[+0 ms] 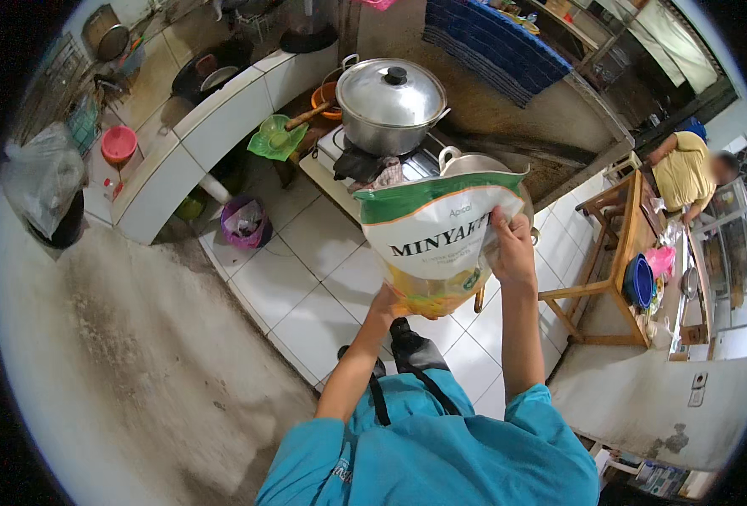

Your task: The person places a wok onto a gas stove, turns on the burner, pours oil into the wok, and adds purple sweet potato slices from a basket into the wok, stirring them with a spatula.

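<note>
Between my two hands is a large plastic pouch of cooking oil (440, 228), white and green with yellow at its bottom and printed writing. My left hand (388, 302) supports the lower left of the pouch; its fingers are partly hidden beneath it. My right hand (514, 250) pinches the upper right edge, thumb on the front. Just beyond the pouch, a lidded aluminium pot (391, 104) stands on a gas stove (330, 147). A second metal pot (474, 163) is partly covered by the pouch. Dark cloths (364, 163) lie at the stove's front.
A green leaf-shaped plastic dish (278, 138) sits left of the stove, near an orange bucket (326, 100). A purple bin (245, 221) stands on the tiled floor (291, 265). Right, a person in yellow (683, 167) is beside a wooden table (626, 253). A tiled counter (221, 126) curves at left.
</note>
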Motion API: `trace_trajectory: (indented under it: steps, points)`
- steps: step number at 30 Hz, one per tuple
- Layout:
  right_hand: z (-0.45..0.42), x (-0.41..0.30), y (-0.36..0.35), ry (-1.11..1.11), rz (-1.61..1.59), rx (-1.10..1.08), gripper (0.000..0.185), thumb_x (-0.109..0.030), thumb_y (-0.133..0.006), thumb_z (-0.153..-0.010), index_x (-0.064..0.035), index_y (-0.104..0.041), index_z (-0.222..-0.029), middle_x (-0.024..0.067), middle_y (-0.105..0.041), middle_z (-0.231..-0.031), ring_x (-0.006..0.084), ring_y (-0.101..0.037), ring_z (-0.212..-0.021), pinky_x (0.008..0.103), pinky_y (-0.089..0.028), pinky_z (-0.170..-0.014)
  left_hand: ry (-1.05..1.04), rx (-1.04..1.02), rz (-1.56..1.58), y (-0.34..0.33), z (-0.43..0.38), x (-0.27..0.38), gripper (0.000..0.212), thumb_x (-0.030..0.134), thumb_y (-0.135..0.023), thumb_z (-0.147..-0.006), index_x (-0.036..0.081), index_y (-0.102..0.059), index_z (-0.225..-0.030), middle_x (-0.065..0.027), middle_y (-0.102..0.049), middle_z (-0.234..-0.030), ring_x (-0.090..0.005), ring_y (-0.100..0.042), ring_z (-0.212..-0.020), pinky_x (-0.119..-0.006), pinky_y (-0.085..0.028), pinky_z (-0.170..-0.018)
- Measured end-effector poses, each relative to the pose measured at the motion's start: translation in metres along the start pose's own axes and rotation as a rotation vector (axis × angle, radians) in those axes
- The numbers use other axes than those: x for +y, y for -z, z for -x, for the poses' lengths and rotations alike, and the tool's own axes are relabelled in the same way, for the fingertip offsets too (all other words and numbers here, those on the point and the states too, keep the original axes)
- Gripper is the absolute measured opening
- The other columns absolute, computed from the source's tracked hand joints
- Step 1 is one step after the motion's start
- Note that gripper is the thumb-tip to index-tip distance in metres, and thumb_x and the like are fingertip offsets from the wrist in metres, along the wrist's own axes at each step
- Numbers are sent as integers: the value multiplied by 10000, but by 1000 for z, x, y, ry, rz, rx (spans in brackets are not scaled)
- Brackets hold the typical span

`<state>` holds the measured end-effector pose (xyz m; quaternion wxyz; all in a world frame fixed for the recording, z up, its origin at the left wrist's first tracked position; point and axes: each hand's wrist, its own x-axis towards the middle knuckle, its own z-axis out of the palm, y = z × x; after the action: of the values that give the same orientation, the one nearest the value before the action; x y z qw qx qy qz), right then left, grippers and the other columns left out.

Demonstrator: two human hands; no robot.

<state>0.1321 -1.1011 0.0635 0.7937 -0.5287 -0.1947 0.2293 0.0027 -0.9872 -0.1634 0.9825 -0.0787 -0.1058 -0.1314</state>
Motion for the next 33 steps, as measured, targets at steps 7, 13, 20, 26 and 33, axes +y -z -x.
trace_trajectory:
  steps: [7,13,20,26,33]
  points:
    - [-12,9,39,64,-38,-81,216,-218,-488,-959,-37,-543,-1064,59,-627,-897,162,-620,-806,313,-526,-746,-129,20,-36,-20,-38,-33,671,522,-477,-847,65,-427,-1336,-181,-490,-1294,-383,-517,-1121,-577,-432,-895]
    - [-34,-4,87,70,220,-238,266,-257,-485,-961,-25,-512,-1088,94,-617,-993,197,-625,-883,343,-507,-827,-134,15,-101,-28,-62,-45,713,534,-480,-814,63,-417,-1345,-181,-490,-1300,-371,-523,-1126,-587,-435,-875]
    - [48,-16,83,81,666,-43,521,-52,-545,-850,48,-369,-1330,160,-487,-1285,243,-454,-1210,357,-347,-1024,-357,267,-176,-26,-57,-45,589,355,-548,-818,11,-456,-1288,-171,-565,-1205,-298,-585,-1067,-427,-466,-949]
    - [90,-33,83,121,197,-194,620,-22,-581,-795,53,-311,-1347,145,-480,-1288,250,-462,-1201,368,-351,-1024,-392,460,-380,-9,-62,-69,618,293,-619,-781,54,-422,-1315,-138,-551,-1211,-273,-563,-1091,-409,-470,-949]
    - [59,-56,91,212,27,723,532,-238,-578,-924,50,-337,-1300,173,-475,-1267,206,-519,-1121,339,-451,-916,-725,421,-795,-48,-91,-117,823,171,-709,-697,101,-218,-1353,-114,-414,-1213,-230,-443,-1155,-370,-397,-988]
